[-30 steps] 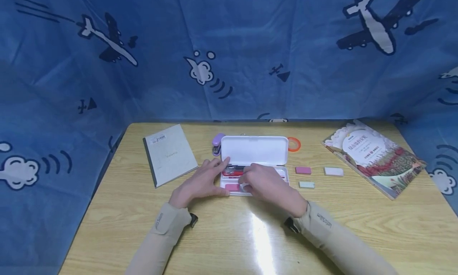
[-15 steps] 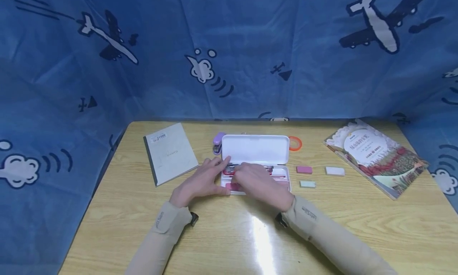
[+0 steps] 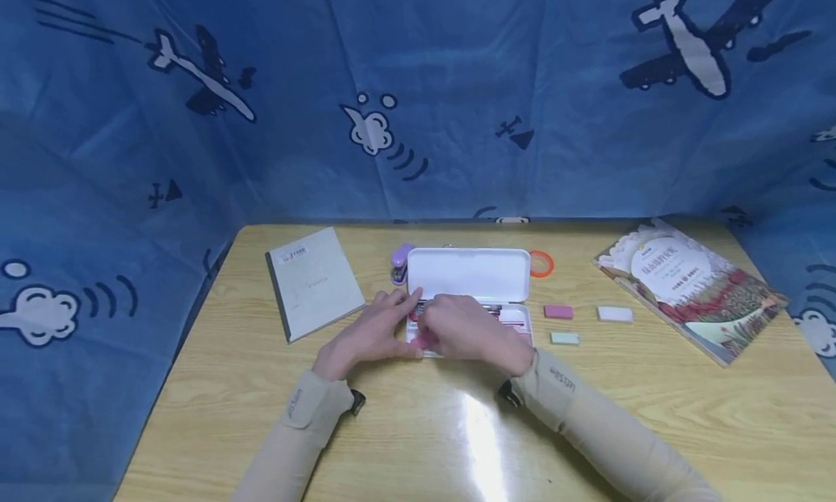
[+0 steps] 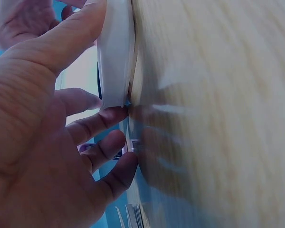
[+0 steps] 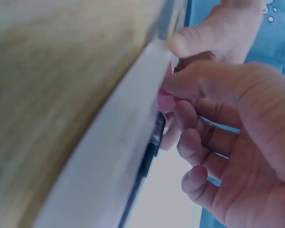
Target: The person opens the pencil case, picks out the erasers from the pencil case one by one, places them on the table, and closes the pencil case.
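Observation:
A white pencil case (image 3: 469, 275) stands with its lid raised, pens (image 3: 493, 310) lying along its tray. My left hand (image 3: 374, 331) holds the case's left end, thumb at the front wall and index finger near the hinge. Inside the left front corner my right hand (image 3: 472, 329) pinches a pink eraser (image 5: 166, 102) between thumb and fingers; in the head view the hand covers much of it. A dark pen (image 5: 147, 161) runs along the case wall in the right wrist view.
Right of the case lie a pink eraser (image 3: 558, 312), a white eraser (image 3: 615, 314) and a pale green eraser (image 3: 564, 339). Behind it are a purple stapler (image 3: 401, 258) and an orange tape roll (image 3: 541, 264). A notebook (image 3: 316, 284) lies left, a picture book (image 3: 692, 288) right.
My right hand has moved left inside the case, from beside the pink eraser onto it, and now pinches it. The left hand keeps its hold on the case.

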A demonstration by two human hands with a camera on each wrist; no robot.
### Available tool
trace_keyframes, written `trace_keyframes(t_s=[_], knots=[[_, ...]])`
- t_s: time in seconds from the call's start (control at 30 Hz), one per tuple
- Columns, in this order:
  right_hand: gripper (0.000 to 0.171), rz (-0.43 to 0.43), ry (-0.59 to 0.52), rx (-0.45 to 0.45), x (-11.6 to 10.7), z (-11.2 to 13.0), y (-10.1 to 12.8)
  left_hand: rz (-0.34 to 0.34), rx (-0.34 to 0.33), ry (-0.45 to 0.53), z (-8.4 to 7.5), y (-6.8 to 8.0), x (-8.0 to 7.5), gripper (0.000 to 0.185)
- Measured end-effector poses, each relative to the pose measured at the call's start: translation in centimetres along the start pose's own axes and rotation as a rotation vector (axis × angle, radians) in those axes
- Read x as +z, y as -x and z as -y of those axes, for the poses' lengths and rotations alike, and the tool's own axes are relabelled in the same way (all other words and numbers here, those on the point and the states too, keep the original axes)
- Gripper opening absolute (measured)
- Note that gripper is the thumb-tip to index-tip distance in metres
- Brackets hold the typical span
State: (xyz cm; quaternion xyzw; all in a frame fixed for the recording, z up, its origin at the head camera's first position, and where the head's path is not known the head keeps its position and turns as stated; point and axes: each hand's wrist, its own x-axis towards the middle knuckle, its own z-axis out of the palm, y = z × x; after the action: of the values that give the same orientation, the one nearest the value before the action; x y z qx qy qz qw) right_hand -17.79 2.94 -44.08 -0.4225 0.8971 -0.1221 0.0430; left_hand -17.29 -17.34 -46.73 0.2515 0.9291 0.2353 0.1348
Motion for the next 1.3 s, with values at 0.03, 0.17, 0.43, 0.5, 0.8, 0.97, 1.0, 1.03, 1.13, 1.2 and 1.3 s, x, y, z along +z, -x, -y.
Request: trace_keyframes(t_s=[0.03, 0.17, 0.43, 0.5, 0.8, 0.97, 1.0, 1.03, 1.13, 1.2, 1.3], knots=[[0.014, -0.002, 0.002, 0.004, -0.1, -0.1, 0.0, 0.003, -0.005, 0.001, 0.0, 0.0, 0.0, 0.109], [0.016, -0.014, 0.003, 0.026, -0.7, -0.5, 0.6, 0.004, -0.015, -0.005, -0.1, -0.1, 0.0, 0.108], [0.015, -0.075, 0.01, 0.12, -2.3, -2.2, 3.3, 0.016, -0.053, 0.006, 0.0, 0.0, -0.1, 0.109], [0.017, -0.098, 0.002, 0.134, -2.6, -2.8, 4.1, 0.019, -0.061, 0.012, -0.1, 0.1, -0.1, 0.109], [0.019, -0.144, -0.011, 0.218, -4.1, -5.7, 9.1, 0.021, -0.048, 0.011, -0.2, 0.0, 0.1, 0.108], [0.019, -0.206, 0.02, 0.279, -4.6, -8.0, 13.0, 0.027, -0.048, 0.018, -0.3, 0.0, 0.0, 0.108], [0.02, -0.217, 0.027, 0.288, -4.7, -8.5, 13.8, 0.029, -0.051, 0.019, -0.3, 0.0, 0.0, 0.108], [0.02, -0.224, 0.03, 0.299, -4.9, -8.9, 14.6, 0.03, -0.054, 0.022, -0.3, 0.0, 0.0, 0.108], [0.02, -0.219, 0.039, 0.355, -5.2, -10.0, 16.7, 0.033, -0.06, 0.023, -0.3, 0.1, -0.1, 0.108], [0.018, -0.201, 0.042, 0.398, -5.4, -10.6, 17.9, 0.032, -0.061, 0.021, -0.3, 0.1, -0.1, 0.108], [0.017, -0.166, 0.04, 0.46, -5.4, -11.4, 19.4, 0.028, -0.053, 0.017, -0.3, 0.0, 0.0, 0.107]])
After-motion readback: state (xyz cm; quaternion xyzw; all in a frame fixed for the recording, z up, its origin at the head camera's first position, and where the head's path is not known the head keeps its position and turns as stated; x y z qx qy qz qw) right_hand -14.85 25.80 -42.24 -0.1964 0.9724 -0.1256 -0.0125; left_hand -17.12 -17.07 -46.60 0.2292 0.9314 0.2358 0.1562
